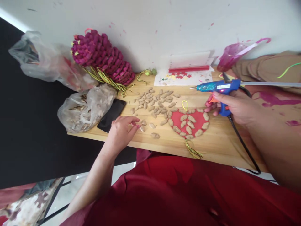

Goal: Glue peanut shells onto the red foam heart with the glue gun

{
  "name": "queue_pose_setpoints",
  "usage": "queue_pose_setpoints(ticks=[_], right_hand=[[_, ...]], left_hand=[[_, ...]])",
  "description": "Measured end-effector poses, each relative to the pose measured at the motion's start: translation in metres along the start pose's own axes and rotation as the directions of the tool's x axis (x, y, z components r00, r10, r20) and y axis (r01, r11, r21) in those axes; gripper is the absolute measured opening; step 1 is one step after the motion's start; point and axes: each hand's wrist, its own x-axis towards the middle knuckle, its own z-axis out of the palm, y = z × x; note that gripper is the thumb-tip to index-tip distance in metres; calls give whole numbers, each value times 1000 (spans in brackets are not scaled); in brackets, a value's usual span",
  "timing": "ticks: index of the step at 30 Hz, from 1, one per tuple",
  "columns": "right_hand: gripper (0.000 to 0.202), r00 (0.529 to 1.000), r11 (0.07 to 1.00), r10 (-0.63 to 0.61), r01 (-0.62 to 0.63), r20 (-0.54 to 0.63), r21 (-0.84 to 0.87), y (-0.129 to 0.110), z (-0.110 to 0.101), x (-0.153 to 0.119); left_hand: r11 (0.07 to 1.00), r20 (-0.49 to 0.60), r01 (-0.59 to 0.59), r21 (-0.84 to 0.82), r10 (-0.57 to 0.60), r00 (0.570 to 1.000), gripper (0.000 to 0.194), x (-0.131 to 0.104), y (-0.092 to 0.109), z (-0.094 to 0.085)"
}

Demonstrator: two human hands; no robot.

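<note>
My right hand (231, 106) is wrapped round a blue glue gun (219, 87), its nozzle pointing left. An orange trigger lies under the fingers, and a clear glue stick juts from the back. Below the nozzle lies a red heart-shaped piece (199, 121) edged with peanuts, with more peanuts in a leaf-like pattern in its middle. It has a yellow loop on top and a yellow-green tassel below. My left hand (123, 129) is low over the table, thumb and index finger slightly apart, their tips beside a loose peanut (142, 128). No peanut shows between them.
Loose peanuts (147, 99) spread across the wooden table (131, 141). At left are a black phone (111, 116), a plastic bag (84, 110) and a magenta pinecone-like craft (101, 56). Star cutouts lie on white paper (162, 78). A black cord (242, 142) hangs from the glue gun; cardboard pieces (268, 67) lie right.
</note>
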Motion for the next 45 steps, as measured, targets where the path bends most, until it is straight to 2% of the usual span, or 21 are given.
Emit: queue_pose_setpoints(ticks=[4,9,13,18,29,38,45], right_hand=[[22,1000,1000,-7,7,4,-6,-1,0,-1],[23,1000,1000,13,-13,1,0,-1,0,-1],[22,1000,1000,9,-9,-6,-5,-3,1,-2],[22,1000,1000,12,-12,8,-10,-3,0,-2],[22,1000,1000,4,-4,5,13,2,-3,2],[24,998,1000,-22,22,59,4,-3,0,-4],[31,995,999,-45,43,88,25,3,-3,1]], left_hand=[[999,-4,45,-25,-45,999,14,1,6,3],[999,-21,-24,-24,23,1000,11,3,9,6],[1000,-18,-9,27,10,1000,12,2,8,4],[999,-2,-29,-14,29,1000,11,1,15,9],[999,0,-51,6,51,999,11,2,24,12],[986,-47,-147,80,151,987,10,1,33,25],[975,52,-222,-4,222,974,18,5,32,23]])
